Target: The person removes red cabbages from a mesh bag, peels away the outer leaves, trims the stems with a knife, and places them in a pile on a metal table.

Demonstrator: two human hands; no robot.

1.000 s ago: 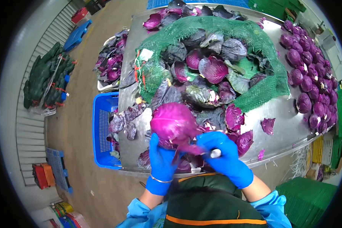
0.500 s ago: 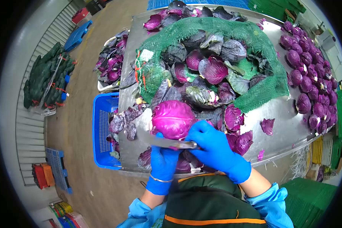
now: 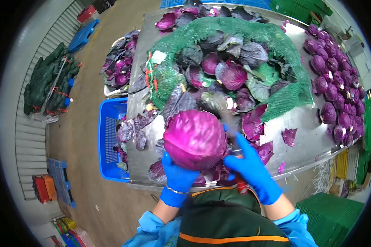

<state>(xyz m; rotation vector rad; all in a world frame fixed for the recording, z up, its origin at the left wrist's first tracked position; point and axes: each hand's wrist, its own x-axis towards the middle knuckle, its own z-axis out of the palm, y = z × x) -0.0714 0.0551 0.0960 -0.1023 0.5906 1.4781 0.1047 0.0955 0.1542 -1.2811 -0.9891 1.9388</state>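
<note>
A round red cabbage [image 3: 194, 139] rests in my left hand [image 3: 178, 180], which cups it from below in a blue glove. My right hand [image 3: 251, 166], gloved the same way, grips a knife [image 3: 236, 151] by its dark and red handle beside the cabbage. The blade points up and away and is smeared by motion. Beyond the cabbage, loose outer leaves [image 3: 231, 75] lie on and inside a green mesh sack [image 3: 286, 53] spread over the metal table [image 3: 146, 173]. More torn leaves lie close to both hands.
Many trimmed cabbages [image 3: 332, 88] are heaped along the table's right side. At the left edge stand a blue crate [image 3: 111, 162] and a white bin [image 3: 111, 92], both holding leaves. Filled green sacks [image 3: 49, 80] lie farther left; green crates [image 3: 327, 218] stand at lower right.
The cabbage has been turned and lifted nearer to me in my left hand. My right hand has moved right, swinging the knife from across the cabbage's near side to upright beside it.
</note>
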